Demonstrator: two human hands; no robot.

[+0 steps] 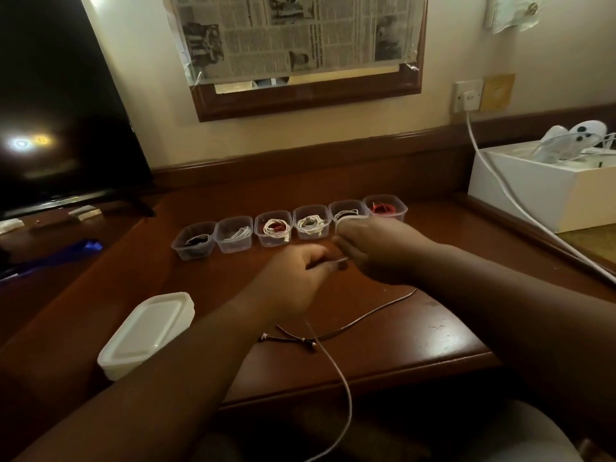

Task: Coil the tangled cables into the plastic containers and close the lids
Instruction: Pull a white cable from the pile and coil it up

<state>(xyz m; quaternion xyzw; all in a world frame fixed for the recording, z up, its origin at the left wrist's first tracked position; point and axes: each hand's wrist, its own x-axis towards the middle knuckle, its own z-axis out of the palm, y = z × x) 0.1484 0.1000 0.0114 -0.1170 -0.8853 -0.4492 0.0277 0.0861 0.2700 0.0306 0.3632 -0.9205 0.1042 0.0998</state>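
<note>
Mid-coil: right hand (pixel 373 248) grips thin white cable (pixel 345 388) loops, left hand (pixel 296 278) pinches its strand; next, the clear plastic tub (pixel 346 213) at twelve o'clock on the desk (pixel 400 328).

Head view, the only 1: a wide-angle camera worn on the person's head, facing forward and down over a wooden desk (pixel 383 328). Both forearms enter from the bottom edge and meet near frame centre, where the left hand (pixel 293 278) and right hand (pixel 373 248) sit close to the lens. A row of 6 containers (pixel 290 228) lies just beyond the hands, mid-frame. The wall (pixel 443 55) fills the upper part, with a TV (pixel 56 111) at the left edge and a white box (pixel 540 191) at the right. Straight edges bow toward the borders.
</note>
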